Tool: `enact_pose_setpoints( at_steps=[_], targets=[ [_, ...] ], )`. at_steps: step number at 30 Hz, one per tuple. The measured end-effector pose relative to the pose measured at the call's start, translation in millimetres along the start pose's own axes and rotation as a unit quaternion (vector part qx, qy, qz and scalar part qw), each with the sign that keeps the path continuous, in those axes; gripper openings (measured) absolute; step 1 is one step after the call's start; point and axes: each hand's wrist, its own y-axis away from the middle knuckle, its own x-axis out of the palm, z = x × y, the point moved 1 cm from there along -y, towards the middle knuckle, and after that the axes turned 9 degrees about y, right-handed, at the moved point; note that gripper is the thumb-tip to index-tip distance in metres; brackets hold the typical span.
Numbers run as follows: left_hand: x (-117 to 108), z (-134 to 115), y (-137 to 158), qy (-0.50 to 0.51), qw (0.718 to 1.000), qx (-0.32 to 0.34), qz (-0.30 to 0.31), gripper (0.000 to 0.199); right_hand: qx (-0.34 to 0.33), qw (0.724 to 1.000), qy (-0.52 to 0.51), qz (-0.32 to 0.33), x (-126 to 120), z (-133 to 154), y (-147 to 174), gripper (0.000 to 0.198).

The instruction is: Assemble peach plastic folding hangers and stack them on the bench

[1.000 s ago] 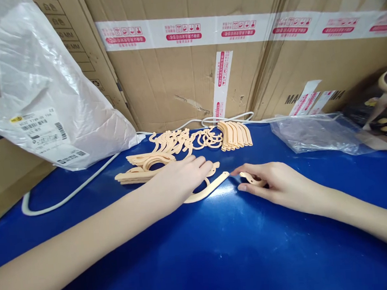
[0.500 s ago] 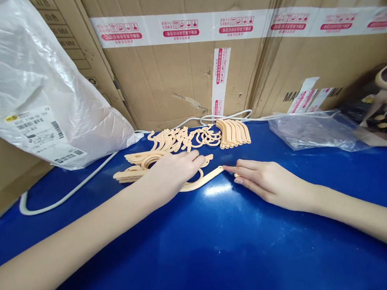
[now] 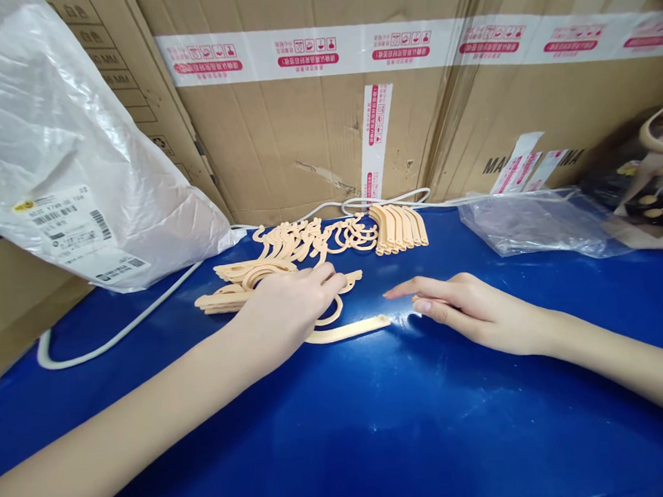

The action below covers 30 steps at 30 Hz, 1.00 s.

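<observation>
My left hand (image 3: 298, 304) is closed on a beige plastic folding hanger, its fingers over the middle. From under the hand come a curved arm (image 3: 354, 329), a round hook part (image 3: 336, 309) and another arm end (image 3: 356, 275). To the right, apart from the hanger, is my right hand (image 3: 472, 310). Its index finger stretches out while the thumb and other fingers pinch a small beige piece (image 3: 416, 300), mostly hidden. Close to my left hand lie stacked beige hanger pieces (image 3: 218, 300). Behind them are a pile of loose hook parts (image 3: 291, 240) and a neat row of curved arms (image 3: 399, 227).
A white plastic parcel bag (image 3: 94, 182) leans at the left on the blue table (image 3: 345, 444). A white cable (image 3: 117, 350) runs along the back and left. Clear plastic wrap (image 3: 534, 223) and a dark bag (image 3: 644, 173) lie right. Cardboard boxes (image 3: 300, 129) stand behind.
The hanger's curved arm has swung down toward me, away from my right fingertip. My right hand has drawn slightly right, index finger lifted apart from its thumb. My left hand keeps its hold.
</observation>
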Motion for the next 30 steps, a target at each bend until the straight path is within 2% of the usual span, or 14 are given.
enact_pose_setpoints(
  at_steps=[2,4,8,13,16,22,30],
  targets=[
    [1,-5,1,0.076,0.996,0.021,-0.029,0.023,0.013,1.000,0.012,-0.010,2,0,0,0.027],
    [5,-9,2,0.139,0.988,0.054,-0.041,0.031,0.018,1.000,0.018,-0.013,4,1,0,0.020],
    [14,-10,3,0.203,0.976,0.076,-0.014,0.041,0.027,1.000,-0.001,-0.013,5,3,1,0.018],
    [14,-4,5,0.287,0.956,0.055,0.027,0.021,0.041,0.998,0.009,-0.053,5,7,2,0.023],
    [13,-8,7,0.309,0.949,0.052,0.037,0.012,0.063,0.995,0.047,-0.066,9,9,1,0.028],
    [12,-20,10,0.339,0.939,0.038,0.038,0.016,0.071,0.992,0.100,-0.033,16,12,-1,0.030],
    [10,-21,10,0.387,0.922,0.018,0.021,0.014,0.029,0.994,0.102,-0.007,16,13,-2,0.038]
  ],
)
